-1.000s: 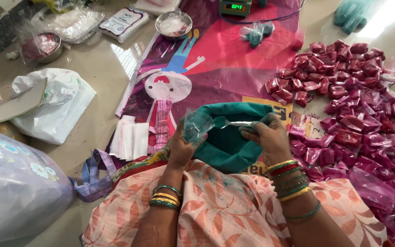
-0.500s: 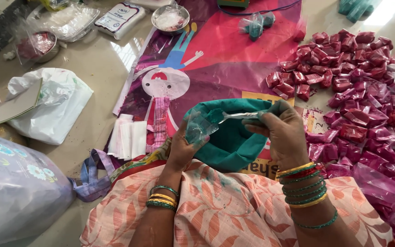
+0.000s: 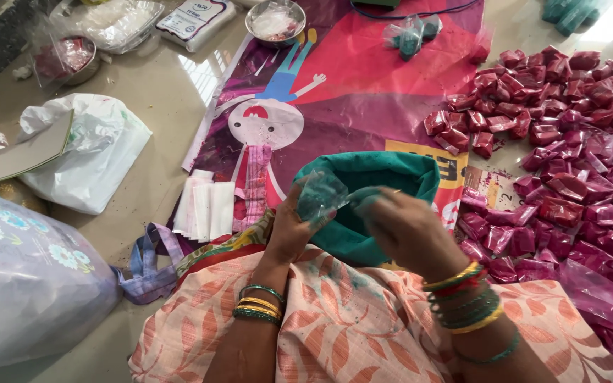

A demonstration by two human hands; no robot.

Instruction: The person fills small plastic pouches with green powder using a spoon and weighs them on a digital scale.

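My left hand holds a small clear plastic pouch stained green, raised over the open teal bag of green powder that rests at my lap. My right hand, blurred, is at the pouch's right edge, its fingers pinched on something small and green that I cannot make out. Both wrists carry green and yellow bangles. A stack of empty clear pouches lies on the mat just left of my left hand.
A large heap of filled red powder packets covers the right side of the printed pink mat. Teal packets, a steel bowl, a white plastic bag and a big pale bag lie around.
My left hand has lifted the pouch slightly higher over the teal bag. My right hand has shifted from the bag's rim toward the pouch; the view moved closer.
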